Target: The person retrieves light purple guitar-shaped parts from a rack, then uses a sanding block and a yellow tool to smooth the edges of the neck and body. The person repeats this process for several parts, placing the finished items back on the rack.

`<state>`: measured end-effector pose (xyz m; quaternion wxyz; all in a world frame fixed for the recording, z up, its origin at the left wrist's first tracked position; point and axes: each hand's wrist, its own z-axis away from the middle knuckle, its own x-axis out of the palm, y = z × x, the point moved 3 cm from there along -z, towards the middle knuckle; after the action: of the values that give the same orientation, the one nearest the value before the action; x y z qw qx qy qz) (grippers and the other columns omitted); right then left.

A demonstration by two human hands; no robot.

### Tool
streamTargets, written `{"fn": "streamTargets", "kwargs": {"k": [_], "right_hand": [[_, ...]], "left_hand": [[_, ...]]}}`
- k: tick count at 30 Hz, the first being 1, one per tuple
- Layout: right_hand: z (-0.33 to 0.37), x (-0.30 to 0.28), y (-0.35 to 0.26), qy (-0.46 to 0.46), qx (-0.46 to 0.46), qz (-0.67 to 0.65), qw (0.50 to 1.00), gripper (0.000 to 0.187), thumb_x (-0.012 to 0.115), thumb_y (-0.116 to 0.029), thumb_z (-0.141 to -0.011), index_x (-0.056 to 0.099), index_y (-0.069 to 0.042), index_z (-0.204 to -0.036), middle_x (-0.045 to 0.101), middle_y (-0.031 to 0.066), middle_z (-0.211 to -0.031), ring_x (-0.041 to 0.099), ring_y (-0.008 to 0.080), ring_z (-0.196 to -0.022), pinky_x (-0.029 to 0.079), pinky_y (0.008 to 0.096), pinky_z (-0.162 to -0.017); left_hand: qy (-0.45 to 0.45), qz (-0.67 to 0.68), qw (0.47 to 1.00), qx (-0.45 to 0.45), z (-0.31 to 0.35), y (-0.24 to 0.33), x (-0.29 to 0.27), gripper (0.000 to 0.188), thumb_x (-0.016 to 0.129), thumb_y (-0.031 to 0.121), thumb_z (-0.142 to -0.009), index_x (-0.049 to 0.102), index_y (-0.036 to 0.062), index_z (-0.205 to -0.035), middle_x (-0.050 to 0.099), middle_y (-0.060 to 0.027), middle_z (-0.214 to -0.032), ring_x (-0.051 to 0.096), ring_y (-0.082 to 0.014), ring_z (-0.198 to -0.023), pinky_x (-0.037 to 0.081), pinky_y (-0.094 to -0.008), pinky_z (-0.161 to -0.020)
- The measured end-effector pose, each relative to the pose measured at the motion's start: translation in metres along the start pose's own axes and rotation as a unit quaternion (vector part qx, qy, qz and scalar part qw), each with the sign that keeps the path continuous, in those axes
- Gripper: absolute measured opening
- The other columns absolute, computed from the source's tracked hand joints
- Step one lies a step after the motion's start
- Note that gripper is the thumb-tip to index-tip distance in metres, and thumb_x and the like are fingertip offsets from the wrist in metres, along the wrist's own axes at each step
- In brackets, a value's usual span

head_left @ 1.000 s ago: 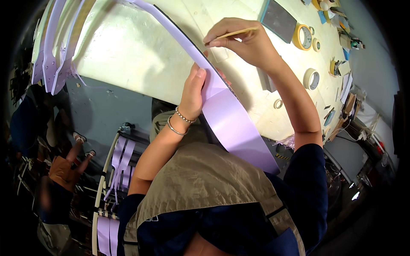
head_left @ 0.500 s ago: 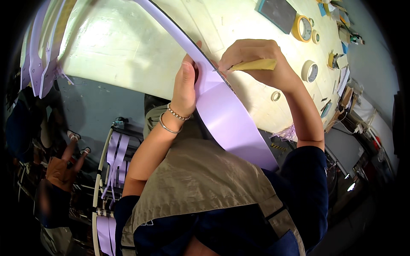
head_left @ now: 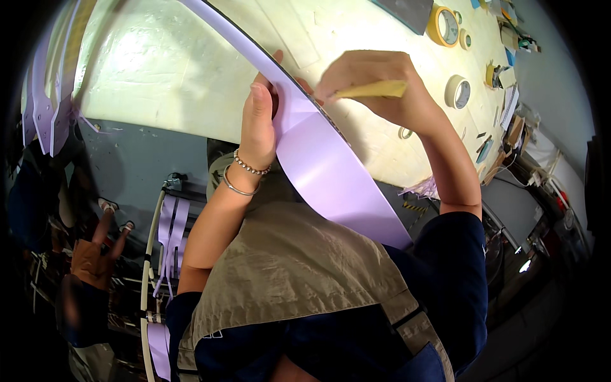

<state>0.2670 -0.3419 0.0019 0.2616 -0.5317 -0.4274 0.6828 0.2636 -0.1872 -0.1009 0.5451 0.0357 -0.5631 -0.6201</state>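
A long lilac panel (head_left: 337, 181), narrow at its far end and broad near my body, slants across the front edge of the table. My left hand (head_left: 258, 124) closes around its left side, with the thumb on the near side and fingertips showing past the dark far edge. On the other side, my right hand (head_left: 391, 67) is closed on a folded yellow strip (head_left: 375, 90), whose material I cannot make out. Its blurred fingertips are close to the panel's dark edge; whether they touch it is unclear.
On the pale table (head_left: 153, 76) lie a yellow-rimmed tape roll (head_left: 435, 25), a cream tape roll (head_left: 452, 90) and a dark flat block (head_left: 407, 11). Lilac pieces (head_left: 43, 105) overhang the left edge. More lilac pieces (head_left: 170, 229) rest on a rack (head_left: 149, 254). Another person (head_left: 89, 264) is at the lower left.
The panel and my left hand have shifted left in the picture; the table items have also shifted up and left. My right hand's fingertips have moved slightly up and left, still gripping the yellow strip.
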Motion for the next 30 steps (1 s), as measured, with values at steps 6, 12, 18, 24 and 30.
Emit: {"fn": "streamTargets", "kwargs": {"k": [6,12,18,24,30], "right_hand": [[0.009,-0.003,-0.001,-0.011,-0.009,-0.002,1.0,0.009,0.066,0.0,-0.067,0.063,0.0,-0.076,0.065,0.0085,-0.077,0.064,0.0223,-0.072,0.051,0.0268,-0.064],[0.017,-0.004,0.055,0.194,0.258,-0.213,0.922,0.023,0.065,-0.013,-0.083,0.059,0.003,-0.098,0.064,0.0094,-0.081,0.062,0.0123,-0.07,0.05,0.0249,-0.06],[0.065,-0.02,0.071,0.226,0.312,0.384,0.839,0.053,0.068,-0.037,-0.077,0.053,-0.004,-0.116,0.06,0.0154,-0.102,0.057,0.0221,-0.095,0.044,0.0365,-0.083],[0.121,0.001,0.094,0.204,0.362,0.41,0.812,0.081,0.072,-0.044,-0.069,0.036,-0.014,-0.135,0.049,0.019,-0.114,0.05,0.033,-0.104,0.032,0.0469,-0.097],[0.077,0.001,0.032,0.189,0.257,0.097,0.943,0.059,0.06,-0.043,-0.075,0.05,-0.019,-0.127,0.05,0.0147,-0.1,0.054,0.0278,-0.089,0.044,0.0343,-0.079]], "left_hand": [[-0.01,-0.028,1.0,0.004,-0.002,-0.001,-0.004,0.088,0.018,0.07,-0.084,0.017,0.0012,-0.139,0.053,-0.0109,-0.1,0.056,-0.0219,-0.092,0.046,-0.034,-0.082],[-0.038,0.001,0.999,0.003,0.001,0.007,0.002,0.071,0.051,0.035,-0.088,0.015,0.0001,-0.139,0.053,-0.012,-0.1,0.059,-0.0259,-0.092,0.048,-0.0363,-0.082],[-0.025,-0.045,0.998,-0.048,-0.005,0.018,0.003,0.087,0.067,0.006,-0.079,0.003,-0.0115,-0.135,0.056,-0.0108,-0.093,0.062,-0.0232,-0.089,0.049,-0.0318,-0.079],[-0.051,-0.03,0.997,-0.051,-0.003,0.02,0.002,0.082,0.059,0.005,-0.084,-0.002,-0.0082,-0.137,0.055,-0.0126,-0.097,0.061,-0.0252,-0.094,0.049,-0.0322,-0.08],[-0.034,-0.014,0.997,-0.066,0.0,0.023,0.003,0.07,0.047,0.021,-0.091,0.0,0.0077,-0.142,0.054,-0.0156,-0.1,0.058,-0.0319,-0.096,0.049,-0.0422,-0.083]]}}
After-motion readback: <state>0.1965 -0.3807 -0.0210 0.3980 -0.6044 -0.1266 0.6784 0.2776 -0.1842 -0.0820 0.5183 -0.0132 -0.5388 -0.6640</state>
